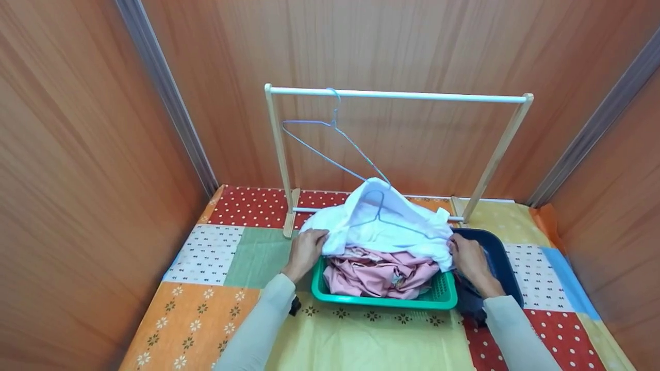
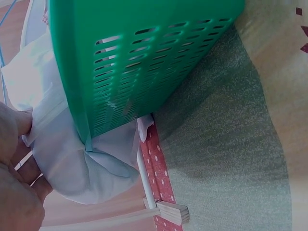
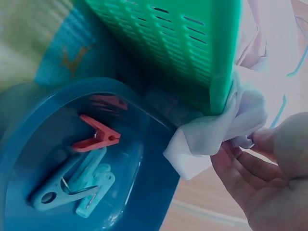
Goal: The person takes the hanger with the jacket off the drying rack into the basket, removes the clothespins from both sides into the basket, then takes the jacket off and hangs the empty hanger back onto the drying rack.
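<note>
A white garment [image 1: 330, 221] lies spread over the back of a green basket [image 1: 384, 303]. My left hand [image 1: 308, 250] pinches its left side and my right hand [image 1: 468, 257] pinches its right side. In the right wrist view, thumb and fingers hold a bunched bit of the white cloth [image 3: 199, 139] just outside the basket's rim. A blue wire hanger [image 1: 379, 215] lies on the garment between my hands, its hook pointing away from me. Rumpled pink cloth [image 1: 361, 275] fills the front of the basket.
Behind the basket stands a rack [image 1: 412, 95] with a second wire hanger [image 1: 334, 123] on its left part. A dark blue basin [image 1: 497, 252] sits to the right, holding a red clothespin [image 3: 98, 134] and blue-green clothespins [image 3: 72, 185]. Wooden panels [image 1: 402, 46] enclose the patchwork cloth.
</note>
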{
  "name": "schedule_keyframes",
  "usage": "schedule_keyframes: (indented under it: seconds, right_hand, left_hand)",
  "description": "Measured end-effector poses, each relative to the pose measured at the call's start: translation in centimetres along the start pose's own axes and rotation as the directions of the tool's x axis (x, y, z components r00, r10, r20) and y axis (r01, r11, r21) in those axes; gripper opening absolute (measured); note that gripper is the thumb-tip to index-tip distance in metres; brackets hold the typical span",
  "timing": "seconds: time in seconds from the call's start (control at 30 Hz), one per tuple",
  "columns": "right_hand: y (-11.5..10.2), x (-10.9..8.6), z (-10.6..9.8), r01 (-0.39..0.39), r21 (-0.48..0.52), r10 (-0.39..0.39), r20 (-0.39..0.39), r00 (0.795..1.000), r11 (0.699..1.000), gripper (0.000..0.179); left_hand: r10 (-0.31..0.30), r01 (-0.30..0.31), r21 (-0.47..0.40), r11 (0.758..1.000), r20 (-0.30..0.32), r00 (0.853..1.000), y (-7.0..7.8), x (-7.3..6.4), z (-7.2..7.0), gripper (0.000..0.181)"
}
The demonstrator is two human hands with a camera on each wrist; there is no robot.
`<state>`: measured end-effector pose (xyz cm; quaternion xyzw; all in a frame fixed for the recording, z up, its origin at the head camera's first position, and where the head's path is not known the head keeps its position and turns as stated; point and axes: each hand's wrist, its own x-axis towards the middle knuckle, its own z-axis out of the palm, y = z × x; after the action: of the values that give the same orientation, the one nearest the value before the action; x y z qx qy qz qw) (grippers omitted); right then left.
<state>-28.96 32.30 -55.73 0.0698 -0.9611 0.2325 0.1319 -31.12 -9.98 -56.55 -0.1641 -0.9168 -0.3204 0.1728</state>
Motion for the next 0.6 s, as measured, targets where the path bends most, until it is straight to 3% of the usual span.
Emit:
schedule_keyframes:
  seconds: [0.4, 0.6]
  right_hand:
    - [-0.08, 0.00, -0.36, -0.088, 0.044, 0.086, 0.059, 0.995, 0.995, 0.022]
    - [-0.40, 0.28, -0.58, -0.057, 0.050, 0.055, 0.036, 0.998, 0.997, 0.018]
  left_hand:
    - [0.009, -0.009, -0.013, 1.000, 0.012, 1.000, -0.04, -0.09, -0.17, 0.020]
    - [0.014, -0.014, -0.007, 1.000, -0.014, 1.000, -0.12, -0.09, 0.00, 0.019]
